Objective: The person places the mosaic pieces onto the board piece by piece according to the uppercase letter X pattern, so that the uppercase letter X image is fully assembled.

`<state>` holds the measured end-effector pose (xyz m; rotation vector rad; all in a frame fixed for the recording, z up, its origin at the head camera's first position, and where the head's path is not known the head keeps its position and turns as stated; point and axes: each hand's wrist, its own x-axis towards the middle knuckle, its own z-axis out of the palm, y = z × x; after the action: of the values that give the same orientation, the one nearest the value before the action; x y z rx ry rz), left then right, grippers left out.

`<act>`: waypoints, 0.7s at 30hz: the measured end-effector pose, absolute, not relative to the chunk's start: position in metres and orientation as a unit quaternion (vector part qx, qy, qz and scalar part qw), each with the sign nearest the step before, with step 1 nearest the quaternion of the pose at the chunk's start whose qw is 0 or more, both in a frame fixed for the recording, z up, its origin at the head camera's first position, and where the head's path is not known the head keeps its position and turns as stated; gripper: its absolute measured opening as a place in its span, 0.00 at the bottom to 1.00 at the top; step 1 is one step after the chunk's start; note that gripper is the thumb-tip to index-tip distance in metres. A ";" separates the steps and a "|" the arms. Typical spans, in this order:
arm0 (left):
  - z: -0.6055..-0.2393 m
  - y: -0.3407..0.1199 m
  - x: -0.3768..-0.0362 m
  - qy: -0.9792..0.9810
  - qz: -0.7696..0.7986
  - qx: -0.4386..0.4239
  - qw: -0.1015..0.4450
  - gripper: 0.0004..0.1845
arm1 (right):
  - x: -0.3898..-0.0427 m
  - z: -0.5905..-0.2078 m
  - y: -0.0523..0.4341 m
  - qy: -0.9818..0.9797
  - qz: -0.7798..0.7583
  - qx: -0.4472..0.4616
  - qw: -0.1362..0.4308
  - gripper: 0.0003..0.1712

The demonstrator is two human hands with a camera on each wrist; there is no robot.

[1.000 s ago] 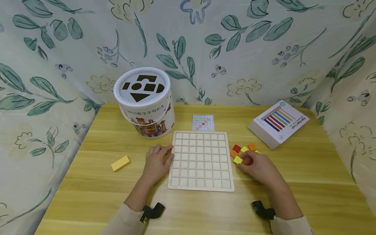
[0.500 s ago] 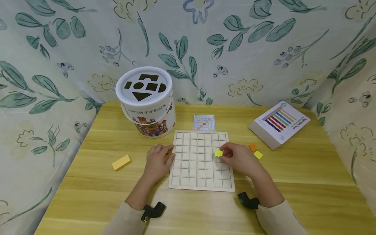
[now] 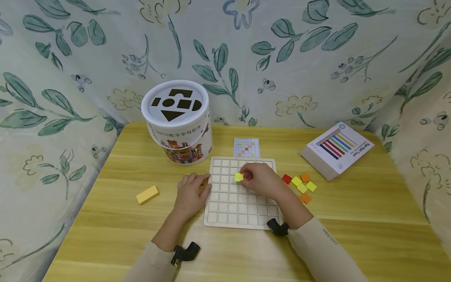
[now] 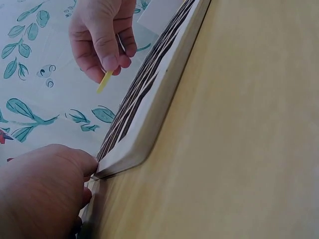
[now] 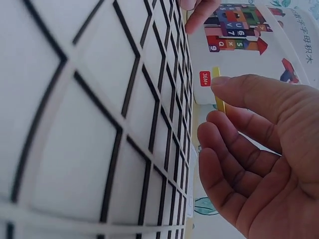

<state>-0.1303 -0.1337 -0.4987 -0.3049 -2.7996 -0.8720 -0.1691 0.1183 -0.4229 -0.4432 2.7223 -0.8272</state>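
My right hand [image 3: 262, 180] pinches a small yellow square tile [image 3: 239, 177] between thumb and fingers, above the upper middle of a pale wooden grid board [image 3: 225, 207]. In the right wrist view the tile [image 5: 219, 94] shows edge-on, clear of the board [image 5: 75, 149], with the other fingers loosely bent below. My left hand [image 3: 190, 194] rests at the board's left edge, index finger and thumb extended against it. To the board's right lie loose tiles: a red tile [image 3: 287, 179], orange ones [image 3: 304, 178] and several yellow ones [image 3: 302, 188].
Behind the board lies a card [image 3: 246, 147] printed with a coloured grid pattern. A white lidded bucket [image 3: 183, 150] stands at the back left, and a white box [image 3: 338, 150] lies at the back right. A yellow block [image 3: 147, 194] is on the left of the table.
My right hand took a yellow tile from the loose pile and carried it left over the board to its upper middle. The left hand stays at the board's edge.
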 end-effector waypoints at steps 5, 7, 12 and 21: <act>-0.498 -0.133 -0.132 -0.947 -0.290 -0.104 0.093 0.19 | -0.182 -0.428 0.105 0.936 -0.284 -0.170 0.122 0.14; -0.498 -0.133 -0.132 -0.947 -0.290 -0.105 0.093 0.19 | -0.187 -0.431 0.100 0.934 -0.287 -0.174 0.125 0.14; -0.499 -0.135 -0.130 -0.946 -0.286 -0.109 0.103 0.19 | -0.197 -0.436 0.088 0.933 -0.282 -0.184 0.124 0.13; -0.500 -0.136 -0.131 -0.948 -0.282 -0.107 0.102 0.19 | -0.210 -0.441 0.075 0.942 -0.255 -0.175 0.132 0.14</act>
<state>-0.1311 -0.1356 -0.4997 -0.3168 -2.7984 -0.8332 -0.2104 0.0754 -0.4405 -0.5074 2.7339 -0.7401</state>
